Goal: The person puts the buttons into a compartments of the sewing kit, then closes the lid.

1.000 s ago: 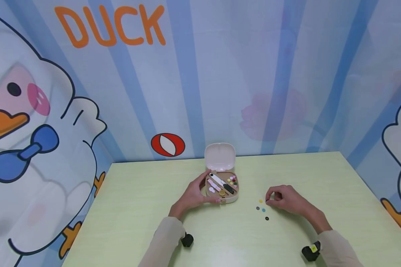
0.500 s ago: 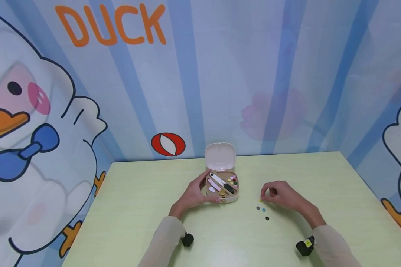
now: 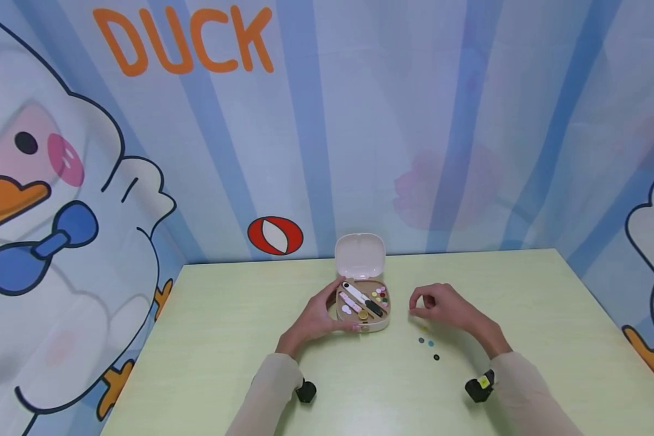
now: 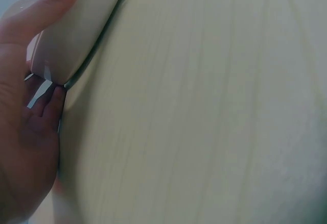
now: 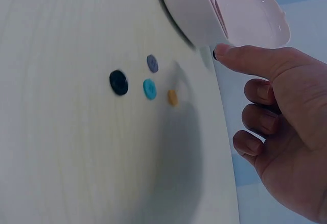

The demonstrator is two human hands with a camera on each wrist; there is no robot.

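While the left hand grips the box at lower centre, apparently to steady it, the right hand pinches what looks like a dark button near loose buttons farther right.

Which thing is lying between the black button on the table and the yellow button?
A blue button lies between the black button and the yellow button, as the right wrist view shows.

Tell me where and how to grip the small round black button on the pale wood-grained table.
Probably pinch the small round black button by opposite rim edges, coming from above and the person's near side: it lies flat on the pale wood-grained table, apart from the small round blue button beyond it.
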